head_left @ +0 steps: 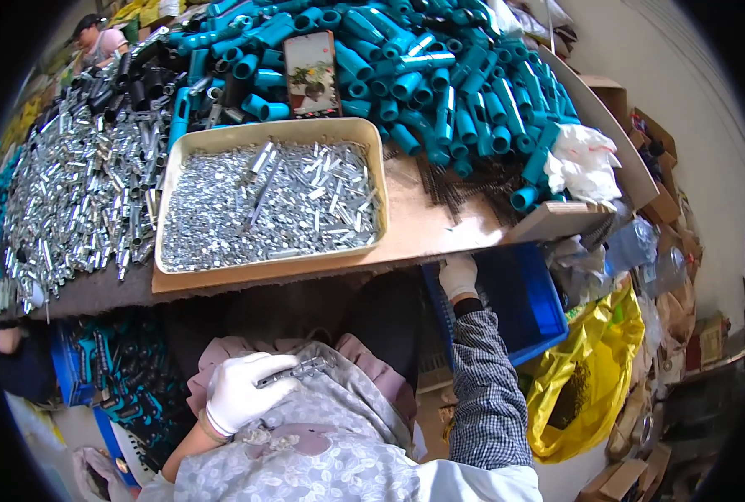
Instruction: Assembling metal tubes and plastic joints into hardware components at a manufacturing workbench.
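Note:
My left hand (247,391), in a white glove, is closed over my lap on a small dark metal part (308,369). The part is narrow with holes or slots along it, and one end sticks out past the fingertips. My right hand (458,276), also gloved in white, reaches forward to the table's front edge, at the left side of a blue plastic bin (523,305). Its fingers are mostly hidden, so whether they grip anything does not show. A cream tray (272,261) of small shiny metal pieces rests on the table beyond my lap.
Teal tubular housings (439,67) heap across the back, with a phone (312,75) propped against them. Loose metal cylinders (88,184) cover the left side. Dark springs (452,188) lie right of the tray. A yellow bag (586,385) stands below right. Another person (100,42) is far left.

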{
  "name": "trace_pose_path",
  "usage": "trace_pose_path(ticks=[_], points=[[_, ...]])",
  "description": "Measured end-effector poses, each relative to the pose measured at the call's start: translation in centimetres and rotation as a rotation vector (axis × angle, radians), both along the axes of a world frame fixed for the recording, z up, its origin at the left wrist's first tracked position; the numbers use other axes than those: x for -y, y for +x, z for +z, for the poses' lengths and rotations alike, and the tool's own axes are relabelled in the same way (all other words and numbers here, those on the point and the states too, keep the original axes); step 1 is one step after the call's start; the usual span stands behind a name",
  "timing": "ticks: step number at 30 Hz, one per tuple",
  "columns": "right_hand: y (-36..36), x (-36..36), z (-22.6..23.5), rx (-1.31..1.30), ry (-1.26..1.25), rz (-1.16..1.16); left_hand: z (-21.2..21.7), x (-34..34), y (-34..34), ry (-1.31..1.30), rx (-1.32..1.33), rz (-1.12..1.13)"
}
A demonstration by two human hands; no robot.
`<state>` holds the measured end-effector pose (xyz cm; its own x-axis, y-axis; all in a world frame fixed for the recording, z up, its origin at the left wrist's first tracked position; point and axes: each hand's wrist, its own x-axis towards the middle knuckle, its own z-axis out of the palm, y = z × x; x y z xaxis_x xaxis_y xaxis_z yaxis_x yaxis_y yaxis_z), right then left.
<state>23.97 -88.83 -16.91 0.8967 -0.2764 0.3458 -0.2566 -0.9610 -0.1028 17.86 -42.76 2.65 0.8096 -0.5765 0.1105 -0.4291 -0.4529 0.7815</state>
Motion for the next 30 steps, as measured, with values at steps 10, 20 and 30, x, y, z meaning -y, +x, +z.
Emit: trace_pose_path(ticks=[10,20,30], points=[[2.7,0.7,-1.7,-0.36,0.051,-0.004,-0.1,-0.6,-0.1,-0.068,0.056,0.054],[-5.4,-7.3,11.8,0.083,0.929,-0.026,-1.1,-2.2,1.0,-0.272,-0.36,0.275],[-7.6,-29.6,16.7,-0.127,2.493,0.491,1.2,-3.5,0.9,-0.444,-0.217,0.406]])
